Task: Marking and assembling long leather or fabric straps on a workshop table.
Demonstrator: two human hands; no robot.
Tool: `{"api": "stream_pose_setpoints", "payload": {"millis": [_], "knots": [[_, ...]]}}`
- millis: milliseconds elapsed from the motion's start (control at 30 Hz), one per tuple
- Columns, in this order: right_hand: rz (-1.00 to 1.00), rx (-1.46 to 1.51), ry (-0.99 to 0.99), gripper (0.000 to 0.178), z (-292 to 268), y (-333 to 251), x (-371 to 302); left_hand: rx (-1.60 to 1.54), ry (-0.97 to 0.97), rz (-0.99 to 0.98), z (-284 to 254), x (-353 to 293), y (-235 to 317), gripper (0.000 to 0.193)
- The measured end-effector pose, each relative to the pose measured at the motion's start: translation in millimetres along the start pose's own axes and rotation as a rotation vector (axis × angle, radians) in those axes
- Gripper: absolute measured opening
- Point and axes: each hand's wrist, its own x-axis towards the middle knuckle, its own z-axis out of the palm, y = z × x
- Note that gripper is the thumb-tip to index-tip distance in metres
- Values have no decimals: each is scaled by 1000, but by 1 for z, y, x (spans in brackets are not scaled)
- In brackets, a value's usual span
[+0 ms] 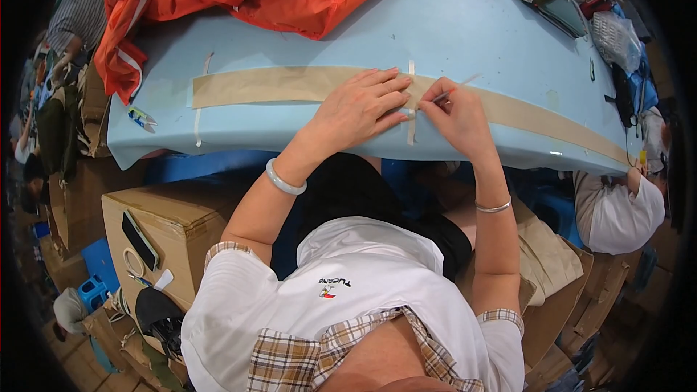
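Strip (pixel 276 86) lies under flat left hand (pixel 363 105); right hand (pixel 460 114) pinches thin stick (pixel 465 82).

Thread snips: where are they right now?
In the head view, the thread snips lie near the left end of the light-blue table, just below the orange-red fabric and left of the tan strip.

white shirt (pixel 381 268), plaid collar (pixel 283 361)

The person has two hands (pixel 363 105) (pixel 459 117) and two bracelets (pixel 276 181) (pixel 494 210). The count also takes in one long tan strip (pixel 268 86), two short pale strips (pixel 197 122) (pixel 412 133), one thin pen (pixel 449 92), one pair of snips (pixel 141 117), one dark phone (pixel 140 239) and one tan ring (pixel 127 255).
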Motion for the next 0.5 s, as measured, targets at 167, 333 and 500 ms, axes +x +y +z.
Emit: {"api": "stream_pose_setpoints", "payload": {"millis": [167, 333, 500], "knots": [[74, 296, 157, 13, -5, 12, -1, 13, -10, -7, -4, -1, -2, 30], [91, 416, 304, 11, -49, 41, -17, 18, -51, -23, -9, 3, -5, 29], [182, 323, 544, 15, -154, 101, -63, -55, -98, -58, -5, 17, 9, 30]]}}
